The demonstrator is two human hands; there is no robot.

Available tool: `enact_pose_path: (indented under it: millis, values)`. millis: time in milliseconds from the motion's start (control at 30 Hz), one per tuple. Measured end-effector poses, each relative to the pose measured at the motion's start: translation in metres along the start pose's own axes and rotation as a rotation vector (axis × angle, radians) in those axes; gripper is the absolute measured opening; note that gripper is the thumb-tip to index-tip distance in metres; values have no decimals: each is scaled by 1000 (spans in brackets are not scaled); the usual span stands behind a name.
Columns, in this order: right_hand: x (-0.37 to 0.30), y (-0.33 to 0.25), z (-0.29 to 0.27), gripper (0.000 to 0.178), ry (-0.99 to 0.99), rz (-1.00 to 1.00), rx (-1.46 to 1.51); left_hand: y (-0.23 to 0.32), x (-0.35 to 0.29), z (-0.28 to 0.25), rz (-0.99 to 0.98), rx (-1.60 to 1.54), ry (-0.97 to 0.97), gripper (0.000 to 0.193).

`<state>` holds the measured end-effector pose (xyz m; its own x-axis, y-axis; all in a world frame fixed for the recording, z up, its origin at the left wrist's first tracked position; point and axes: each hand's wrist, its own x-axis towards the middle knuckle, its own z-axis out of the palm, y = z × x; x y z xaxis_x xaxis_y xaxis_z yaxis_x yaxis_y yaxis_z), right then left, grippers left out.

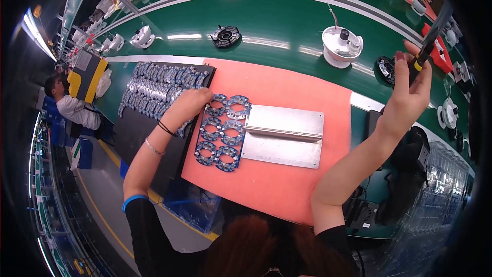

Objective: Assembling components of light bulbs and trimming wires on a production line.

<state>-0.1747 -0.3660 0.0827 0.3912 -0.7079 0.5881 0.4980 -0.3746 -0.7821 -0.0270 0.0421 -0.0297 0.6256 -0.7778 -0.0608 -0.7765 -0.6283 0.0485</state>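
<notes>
My left hand point(196, 100) is closed at the far left corner of a blue circuit board panel point(223, 122), its fingertips pinching the edge. The panel holds several ring-shaped boards and lies on an orange mat. Beside it, on the right, lies a silver metal plate point(284, 151) with a raised rib across its middle. Raised at the far right, my right hand point(410, 84) has its fingers around the lower end of a long dark tool point(434, 33) with a yellow ring point(418, 65). The tool's tip is hard to make out.
Stacked circuit board panels point(154, 90) lie on a black board at left. Across the green conveyor stand a white round housing point(342, 46) and a black ring-shaped part point(225, 36). A red tray point(439, 51) sits near my right hand. A person point(77, 110) is at far left.
</notes>
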Motion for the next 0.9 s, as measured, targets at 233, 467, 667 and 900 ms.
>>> enact_pose_path:
  millis: [233, 467, 667, 900]
  values:
    - [1, -2, 3, 22, 10, -34, -26, -12, 18, -7, 63, -73, -125, 9]
    - [-8, 1, 7, 21, -37, -39, -75, -17, 12, -1, 40, -161, -183, 11]
    - [-6, -8, 2, 23, -67, -22, -63, -3, 3, -25, 24, -232, 163, 12]
    - [-5, 0, 10, 22, -35, -90, -42, 121, -126, -49, -162, -941, -156, 14]
